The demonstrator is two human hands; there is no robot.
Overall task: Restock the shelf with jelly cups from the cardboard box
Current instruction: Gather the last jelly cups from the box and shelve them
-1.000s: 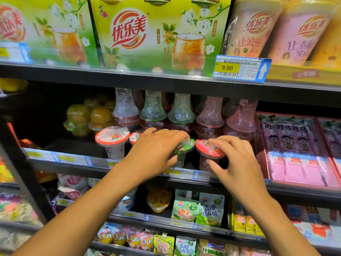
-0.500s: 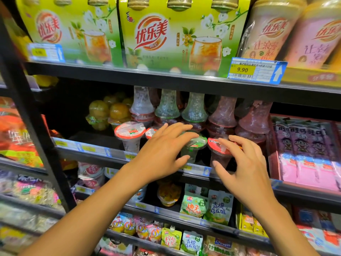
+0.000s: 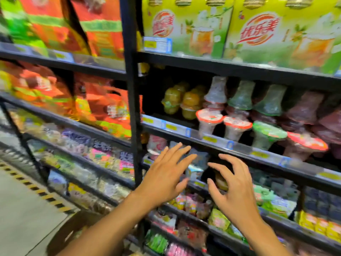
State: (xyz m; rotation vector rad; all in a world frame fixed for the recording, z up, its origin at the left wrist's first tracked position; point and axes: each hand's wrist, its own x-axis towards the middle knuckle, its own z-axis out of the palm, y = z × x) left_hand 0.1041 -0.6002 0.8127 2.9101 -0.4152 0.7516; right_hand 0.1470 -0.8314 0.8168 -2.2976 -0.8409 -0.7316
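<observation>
Several jelly cups stand in a row at the front of the middle shelf (image 3: 217, 143): two with red-rimmed lids (image 3: 209, 118) (image 3: 237, 124), a green-lidded one (image 3: 268, 133) and another red-lidded one (image 3: 307, 143). More cups are stacked upside down behind them. My left hand (image 3: 166, 174) and my right hand (image 3: 233, 187) hover below that shelf's edge, fingers spread, holding nothing. A brown cardboard box (image 3: 73, 231) shows at the bottom, partly hidden by my left forearm.
A black upright post (image 3: 132, 100) divides the shelving. Orange snack bags (image 3: 103, 106) fill the left bay. Green drink cartons (image 3: 276, 34) sit on the top shelf. Small packets (image 3: 217, 218) line the lower shelves. Grey floor with yellow-black tape (image 3: 36, 189) lies at the left.
Both hands have let go of the cups and pulled back down below the shelf edge. The view has swung left and down, bringing the left bay and floor into sight.
</observation>
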